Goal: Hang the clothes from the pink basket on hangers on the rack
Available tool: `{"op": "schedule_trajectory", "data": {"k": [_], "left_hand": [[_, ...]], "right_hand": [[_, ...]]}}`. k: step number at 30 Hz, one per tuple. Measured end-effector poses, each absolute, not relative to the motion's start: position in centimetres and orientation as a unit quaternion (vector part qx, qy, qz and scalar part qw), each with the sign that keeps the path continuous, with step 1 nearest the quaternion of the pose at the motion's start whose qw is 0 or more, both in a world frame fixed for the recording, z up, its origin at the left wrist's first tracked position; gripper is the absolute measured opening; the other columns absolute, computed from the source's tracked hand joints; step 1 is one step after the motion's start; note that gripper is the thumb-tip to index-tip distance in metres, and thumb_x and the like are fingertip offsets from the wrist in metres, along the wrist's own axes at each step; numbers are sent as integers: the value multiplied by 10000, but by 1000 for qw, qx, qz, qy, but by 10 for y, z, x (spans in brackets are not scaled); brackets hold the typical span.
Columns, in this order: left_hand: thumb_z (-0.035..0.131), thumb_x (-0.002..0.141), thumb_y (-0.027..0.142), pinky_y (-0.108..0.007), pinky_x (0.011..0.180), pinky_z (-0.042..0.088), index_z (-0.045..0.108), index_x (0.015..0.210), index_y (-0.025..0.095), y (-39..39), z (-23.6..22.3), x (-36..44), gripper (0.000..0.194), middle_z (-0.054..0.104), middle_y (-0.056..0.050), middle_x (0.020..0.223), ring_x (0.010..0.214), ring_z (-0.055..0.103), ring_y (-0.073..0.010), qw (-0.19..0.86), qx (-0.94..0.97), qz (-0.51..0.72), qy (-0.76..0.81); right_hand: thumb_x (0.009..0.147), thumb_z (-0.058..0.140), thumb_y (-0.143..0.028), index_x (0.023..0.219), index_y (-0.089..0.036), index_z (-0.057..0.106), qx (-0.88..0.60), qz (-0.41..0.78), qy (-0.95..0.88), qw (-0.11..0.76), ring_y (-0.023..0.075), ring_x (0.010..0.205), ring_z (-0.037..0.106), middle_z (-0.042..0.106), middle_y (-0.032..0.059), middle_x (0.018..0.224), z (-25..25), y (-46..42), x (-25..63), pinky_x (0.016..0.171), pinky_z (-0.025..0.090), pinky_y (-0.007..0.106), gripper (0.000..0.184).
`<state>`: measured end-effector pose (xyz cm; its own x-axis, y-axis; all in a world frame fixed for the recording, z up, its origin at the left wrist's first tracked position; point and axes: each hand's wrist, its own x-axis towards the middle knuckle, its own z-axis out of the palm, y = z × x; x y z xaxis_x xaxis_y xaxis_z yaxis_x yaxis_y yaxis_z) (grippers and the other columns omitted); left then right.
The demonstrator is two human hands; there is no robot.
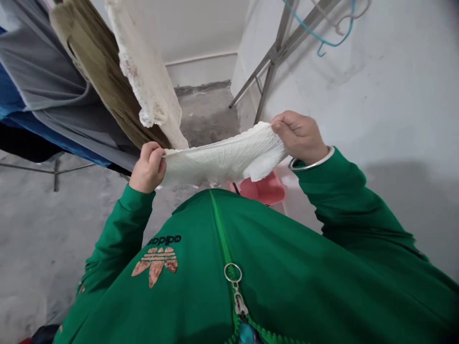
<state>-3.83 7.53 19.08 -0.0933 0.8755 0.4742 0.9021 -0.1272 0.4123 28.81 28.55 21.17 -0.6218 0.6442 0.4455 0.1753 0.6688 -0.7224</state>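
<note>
A white ribbed garment (218, 160) with a scalloped edge is stretched between my two hands in front of my chest. My left hand (147, 167) is closed on its left corner. The right upper corner is pinched in my right hand (299, 136), which sits a little higher. The cloth hangs in folds below the pulled edge, and its lower part is partly hidden behind my green jacket. What kind of garment it is cannot be made out.
A cream lacy garment (143, 62), olive trousers (93, 62) and grey clothing (53, 81) hang at the left. A metal rack (274, 55) with a blue hanger (335, 44) stands along the right wall. Below the cloth is a pink basin (265, 188) on the floor.
</note>
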Motion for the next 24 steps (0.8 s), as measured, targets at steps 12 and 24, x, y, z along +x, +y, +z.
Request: {"op": "schedule_trajectory", "data": {"k": [12, 24], "left_hand": [[563, 855, 256, -281, 655, 466, 570, 865, 195, 68, 201, -37, 62, 584, -33, 835, 743, 555, -150, -104, -532, -471, -696], [542, 922, 228, -226, 640, 451, 602, 994, 190, 46, 236, -19, 101, 626, -27, 859, 725, 572, -118, -236, -699, -387, -554]], "right_hand": [[859, 636, -427, 813, -220, 612, -130, 324, -911, 219, 164, 762, 592, 624, 28, 827, 219, 292, 300, 694, 482, 320, 214], [875, 573, -571, 798, -206, 656, -275, 375, -716, 520, 158, 828, 631, 648, 13, 809, 185, 301, 274, 826, 521, 369, 382]]}}
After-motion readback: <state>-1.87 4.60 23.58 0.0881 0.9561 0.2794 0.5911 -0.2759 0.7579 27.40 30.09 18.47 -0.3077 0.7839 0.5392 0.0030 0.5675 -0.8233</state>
